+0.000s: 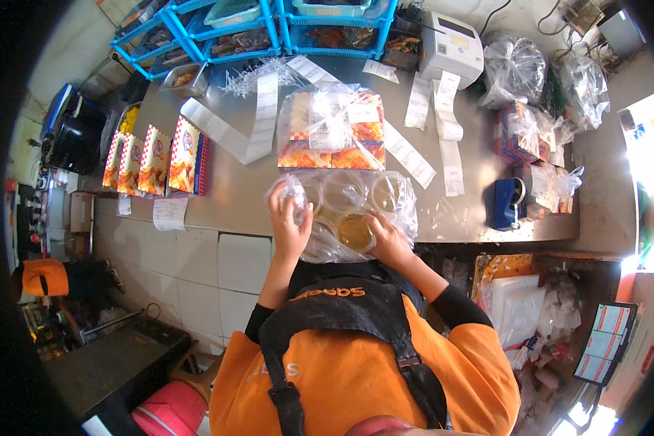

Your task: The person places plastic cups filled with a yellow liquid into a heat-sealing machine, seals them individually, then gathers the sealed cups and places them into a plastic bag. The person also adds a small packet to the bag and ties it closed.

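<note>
A clear plastic bag (pixel 406 220) lies at the front edge of the steel table, around several clear round cups. My left hand (pixel 291 223) pinches the gathered plastic at the bag's left side, near a pale cup (pixel 342 189). My right hand (pixel 388 237) is curled at the rim of a cup of yellowish liquid (pixel 355 233), gripping it; whether plastic lies between them I cannot tell. Directly behind stands another clear bag, tied at the top, with printed food boxes (pixel 305 158) inside and a paper receipt (pixel 327 133) on it.
Printed cartons (pixel 184 158) stand in a row at the left of the steel table (pixel 240 201). Receipt strips (pixel 411 153) trail from a white label printer (pixel 452 49). A blue tape dispenser (pixel 502 204) and bagged boxes (pixel 523 131) stand at right; blue racks (pixel 240 30) behind.
</note>
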{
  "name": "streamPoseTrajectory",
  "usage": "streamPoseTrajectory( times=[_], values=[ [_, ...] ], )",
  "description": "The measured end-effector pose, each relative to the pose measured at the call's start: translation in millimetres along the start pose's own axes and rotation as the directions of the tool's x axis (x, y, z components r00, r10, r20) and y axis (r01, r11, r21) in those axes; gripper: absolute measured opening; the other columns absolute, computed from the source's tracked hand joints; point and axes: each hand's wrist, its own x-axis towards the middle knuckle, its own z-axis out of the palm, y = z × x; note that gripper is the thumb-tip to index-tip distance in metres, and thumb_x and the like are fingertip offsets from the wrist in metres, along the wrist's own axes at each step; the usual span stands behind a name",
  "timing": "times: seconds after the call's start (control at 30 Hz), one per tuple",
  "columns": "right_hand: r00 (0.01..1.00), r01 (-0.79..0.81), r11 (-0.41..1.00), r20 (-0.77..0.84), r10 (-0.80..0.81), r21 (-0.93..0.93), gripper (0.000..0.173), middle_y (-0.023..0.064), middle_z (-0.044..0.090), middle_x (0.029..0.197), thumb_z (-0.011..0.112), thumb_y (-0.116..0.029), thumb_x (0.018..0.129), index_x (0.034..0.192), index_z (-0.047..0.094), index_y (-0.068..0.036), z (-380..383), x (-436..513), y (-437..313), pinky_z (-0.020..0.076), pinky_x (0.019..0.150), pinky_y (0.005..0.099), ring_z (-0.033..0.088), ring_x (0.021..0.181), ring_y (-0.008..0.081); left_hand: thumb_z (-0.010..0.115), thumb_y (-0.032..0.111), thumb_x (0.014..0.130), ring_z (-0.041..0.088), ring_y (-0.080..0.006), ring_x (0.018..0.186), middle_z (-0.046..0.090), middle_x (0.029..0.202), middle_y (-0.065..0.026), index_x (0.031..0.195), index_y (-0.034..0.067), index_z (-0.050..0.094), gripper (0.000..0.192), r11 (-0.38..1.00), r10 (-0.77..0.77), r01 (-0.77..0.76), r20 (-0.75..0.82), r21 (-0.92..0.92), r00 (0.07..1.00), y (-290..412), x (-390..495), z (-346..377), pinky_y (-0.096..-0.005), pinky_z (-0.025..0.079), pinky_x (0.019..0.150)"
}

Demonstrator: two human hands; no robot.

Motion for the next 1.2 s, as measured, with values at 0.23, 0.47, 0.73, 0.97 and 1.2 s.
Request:
streamPoseTrajectory(
  times=[0.23,0.47,0.73,0.97,1.2],
  values=[
    [0.998,-0.067,0.97,-0.005,0.068,-0.234,0.054,0.0174,0.051,0.106,0.053,0.001,0.074,0.127,0.043,-0.007,-51,-1,-5,0.0499,0.078,0.0394,0.056,0.1,0.0336,0.048,0.011,0.093,0.056,-0.0261,0.091,0.054,0.108,-0.0162,0.092,-0.005,0.059,0.019,0.951,-0.273,0.293,0.178,-0.097,0.945,50,31,-73,-0.0328,0.045,0.078],
    [0.987,0.004,0.853,0.138,0.08,-0.522,0.059,0.0168,0.045,0.127,0.063,-0.008,0.07,0.127,0.047,-0.01,-63,59,23,0.0319,0.101,0.0516,0.04,0.124,0.0333,0.044,0.014,0.097,0.056,-0.0137,0.075,0.061,0.084,-0.0082,0.098,-0.004,0.061,0.025,0.624,-0.09,0.436,0.495,-0.648,0.864,95,49,-115,-0.0278,0.045,0.072],
    [0.975,0.184,0.959,-0.08,-0.205,-0.215,0.06,0.0162,0.047,0.123,0.072,-0.013,0.061,0.119,0.057,-0.016,-96,41,18,0.0332,0.099,0.0487,0.044,0.117,0.0337,0.046,0.015,0.097,0.055,-0.0139,0.074,0.059,0.082,-0.0072,0.106,-0.002,0.06,0.024,0.693,-0.084,0.428,0.525,-0.58,0.847,101,48,-108,-0.0278,0.045,0.071],
    [0.985,0.131,0.85,-0.033,-0.172,-0.511,0.053,0.0205,0.043,0.123,0.06,-0.016,0.077,0.129,0.051,-0.019,-92,36,-9,0.0334,0.096,0.0544,0.043,0.116,0.037,0.047,0.013,0.095,0.056,-0.0146,0.073,0.058,0.079,-0.007,0.105,0.0,0.061,0.022,0.742,-0.069,0.389,0.515,-0.546,0.854,105,51,-96,-0.0271,0.044,0.068],
    [0.995,0.059,0.794,-0.025,-0.094,-0.605,0.05,0.0195,0.044,0.122,0.055,-0.01,0.078,0.126,0.053,-0.019,-81,47,4,0.0318,0.097,0.0569,0.043,0.116,0.0362,0.05,0.013,0.093,0.058,-0.0163,0.074,0.059,0.075,-0.0069,0.101,0.001,0.062,0.018,0.774,-0.11,0.408,0.531,-0.484,0.84,109,49,-102,-0.0291,0.045,0.071]
  ],
)
